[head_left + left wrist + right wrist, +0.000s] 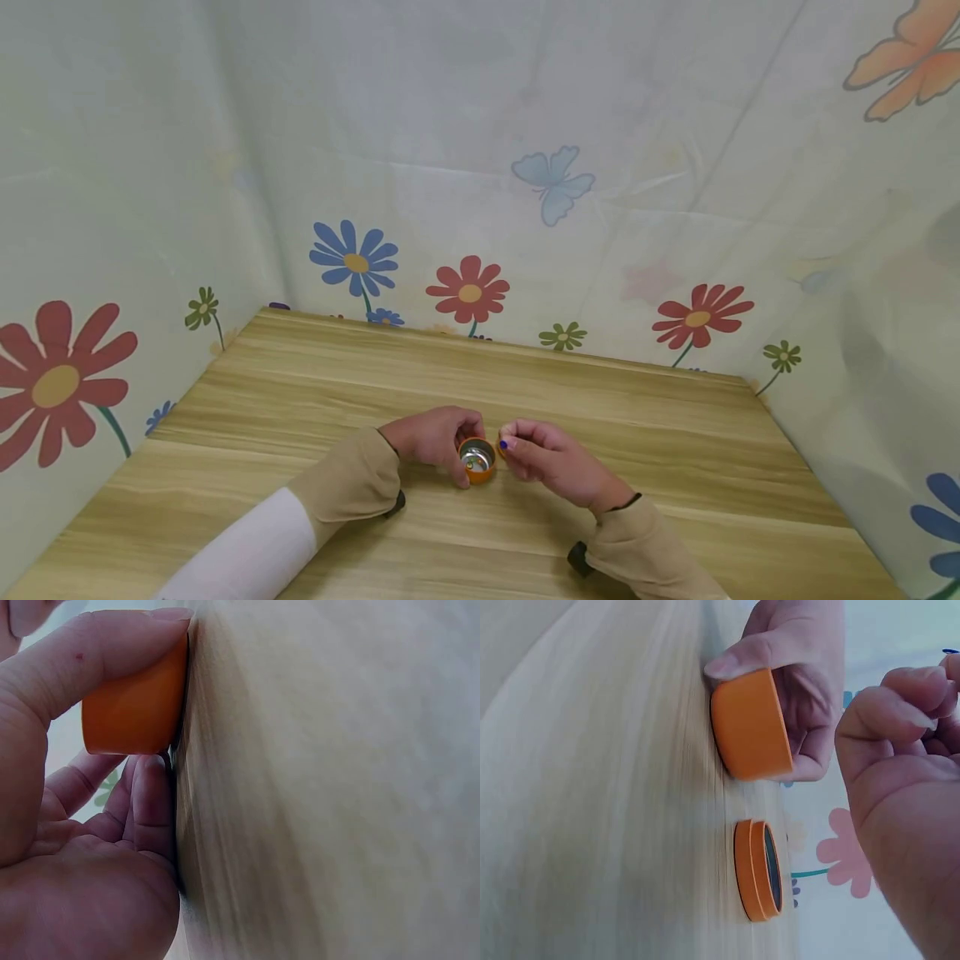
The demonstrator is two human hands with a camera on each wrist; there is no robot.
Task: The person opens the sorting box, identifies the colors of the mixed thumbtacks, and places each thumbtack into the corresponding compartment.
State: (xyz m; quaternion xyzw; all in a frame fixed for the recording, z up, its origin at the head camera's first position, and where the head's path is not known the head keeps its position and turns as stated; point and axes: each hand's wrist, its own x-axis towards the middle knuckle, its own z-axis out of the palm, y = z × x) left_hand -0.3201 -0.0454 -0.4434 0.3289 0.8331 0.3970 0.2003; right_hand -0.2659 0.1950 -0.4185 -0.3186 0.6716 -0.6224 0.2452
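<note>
A round orange tin (481, 477) stands upright on the wooden table, its silver inside facing up with some small bits at the bottom. My left hand (435, 437) grips it from the left, the thumb on the near wall and the fingers round the far side. Just right of the tin, my right hand (555, 460) is raised and pinches a small blue object (504, 445) between thumb and forefinger; I cannot tell its kind. The orange lid (758, 871) lies on the table with its hollow side up, mostly hidden behind the right hand in the head view.
The wood-grain table (637, 417) reaches back to a pale curtain (450, 167) printed with flowers and butterflies. This curtain also closes off the left and right sides. Both forearms come in from the near edge, with dark bands at the wrists.
</note>
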